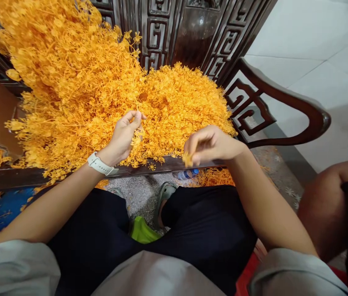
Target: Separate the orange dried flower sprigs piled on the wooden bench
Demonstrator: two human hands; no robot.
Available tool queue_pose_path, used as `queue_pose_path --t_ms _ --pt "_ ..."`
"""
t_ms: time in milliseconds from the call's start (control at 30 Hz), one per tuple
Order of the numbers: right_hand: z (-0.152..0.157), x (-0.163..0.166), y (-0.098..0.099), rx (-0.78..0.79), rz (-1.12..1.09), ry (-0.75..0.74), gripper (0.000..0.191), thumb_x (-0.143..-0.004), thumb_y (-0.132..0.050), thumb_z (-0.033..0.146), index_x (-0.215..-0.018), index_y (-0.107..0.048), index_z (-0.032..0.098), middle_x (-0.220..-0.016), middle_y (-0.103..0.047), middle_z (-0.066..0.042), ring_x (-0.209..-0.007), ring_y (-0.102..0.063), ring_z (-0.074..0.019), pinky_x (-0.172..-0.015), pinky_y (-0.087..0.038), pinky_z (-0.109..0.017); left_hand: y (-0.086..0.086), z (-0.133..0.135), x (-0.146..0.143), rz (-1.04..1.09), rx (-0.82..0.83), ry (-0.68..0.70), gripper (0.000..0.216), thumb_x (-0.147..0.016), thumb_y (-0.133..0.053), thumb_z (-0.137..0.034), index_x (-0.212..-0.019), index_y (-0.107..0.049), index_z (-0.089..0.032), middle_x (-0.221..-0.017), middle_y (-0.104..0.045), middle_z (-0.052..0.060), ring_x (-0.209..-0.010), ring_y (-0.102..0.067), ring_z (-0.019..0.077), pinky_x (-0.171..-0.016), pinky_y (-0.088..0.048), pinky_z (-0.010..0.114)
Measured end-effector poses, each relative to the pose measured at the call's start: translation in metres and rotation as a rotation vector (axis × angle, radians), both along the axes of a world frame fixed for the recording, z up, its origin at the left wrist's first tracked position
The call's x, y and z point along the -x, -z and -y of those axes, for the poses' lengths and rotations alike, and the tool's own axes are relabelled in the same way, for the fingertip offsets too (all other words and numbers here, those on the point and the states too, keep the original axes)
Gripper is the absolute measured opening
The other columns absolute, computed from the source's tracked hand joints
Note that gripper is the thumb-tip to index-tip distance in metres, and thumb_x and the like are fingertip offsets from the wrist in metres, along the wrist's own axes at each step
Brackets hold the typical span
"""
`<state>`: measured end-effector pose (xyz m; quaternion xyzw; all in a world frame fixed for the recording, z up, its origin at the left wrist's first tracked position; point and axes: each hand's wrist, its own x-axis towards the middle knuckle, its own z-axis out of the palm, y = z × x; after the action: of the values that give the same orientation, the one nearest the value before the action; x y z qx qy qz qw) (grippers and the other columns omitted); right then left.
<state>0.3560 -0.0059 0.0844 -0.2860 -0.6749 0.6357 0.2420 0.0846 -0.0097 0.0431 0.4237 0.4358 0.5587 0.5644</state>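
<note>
A big heap of orange plastic flower sprigs (78,82) covers the seat of a dark carved wooden bench (149,37). My left hand (126,133), with a white watch (100,164) on its wrist, rests on the heap's near edge, fingers curled in a pinch round thin orange stems. My right hand (209,144) hovers just off the front of the heap, fingers closed on a small orange flower piece (187,159). My lap in dark shorts lies below both hands.
The bench's curved armrest (281,107) juts out at right, with white floor tiles beyond. Below the seat edge lie more orange sprigs (214,177), a plastic bottle (188,174) and my green sandals (164,193). Another person's knee (331,205) is at the right edge.
</note>
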Motion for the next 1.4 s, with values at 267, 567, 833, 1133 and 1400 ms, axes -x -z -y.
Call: queue_pose_path --t_ms 267,567,833,1133,1400 --pt "-0.024 0.013 0.019 0.148 -0.218 0.541 0.028 -0.091 -0.077 0.040 -0.112 -0.073 0.022 -0.093 -0.072 -0.003 -0.071 -0.059 -0.0107 -0.065 -0.052 -0.027 0.004 0.002 -0.008 -0.082 -0.040 -0.057 0.027 -0.097 -0.077 -0.044 -0.086 -0.069 -0.020 -0.066 -0.053 0.000 -0.060 -0.048 0.0127 -0.057 -0.039 0.025" --pt "0.034 0.091 0.042 -0.252 0.097 0.362 0.035 -0.102 -0.062 0.056 -0.095 -0.054 0.022 -0.072 -0.052 0.004 -0.064 -0.048 -0.0132 -0.060 -0.036 -0.027 0.004 0.013 -0.020 -0.280 -0.267 -0.134 0.033 -0.096 -0.075 -0.053 -0.090 -0.065 -0.022 -0.073 -0.058 0.000 -0.064 -0.051 0.0132 -0.059 -0.039 0.024" --pt "0.059 0.090 0.021 -0.937 0.349 0.083 0.013 -0.096 -0.048 0.018 -0.096 -0.060 0.023 -0.089 -0.068 -0.005 -0.075 -0.056 -0.0191 -0.065 -0.033 -0.030 0.014 0.002 -0.026 -0.310 -0.222 -0.028 0.032 -0.094 -0.075 -0.053 -0.088 -0.061 -0.024 -0.055 -0.037 -0.008 -0.044 -0.032 0.0093 -0.044 -0.019 0.023" --pt "0.062 0.072 -0.020 -0.129 -0.232 -0.313 0.012 -0.096 -0.070 0.034 -0.091 -0.066 0.024 -0.084 -0.069 0.002 -0.069 -0.061 -0.0130 -0.069 -0.050 -0.026 0.008 -0.038 0.024 -0.196 -0.156 -0.280 0.040 -0.091 -0.077 -0.057 -0.090 -0.058 -0.022 -0.059 -0.044 -0.009 -0.048 -0.039 0.0080 -0.048 -0.034 0.020" --pt "-0.039 0.004 0.013 0.374 -0.445 0.741 0.021 -0.095 -0.072 0.036 -0.101 -0.061 0.019 -0.072 -0.049 0.003 -0.054 -0.035 -0.0084 -0.048 -0.031 -0.022 -0.003 -0.021 0.000 0.049 0.104 -0.169 0.024 -0.100 -0.072 -0.036 -0.092 -0.057 -0.020 -0.070 -0.066 -0.001 -0.057 -0.059 0.0100 -0.057 -0.047 0.020"
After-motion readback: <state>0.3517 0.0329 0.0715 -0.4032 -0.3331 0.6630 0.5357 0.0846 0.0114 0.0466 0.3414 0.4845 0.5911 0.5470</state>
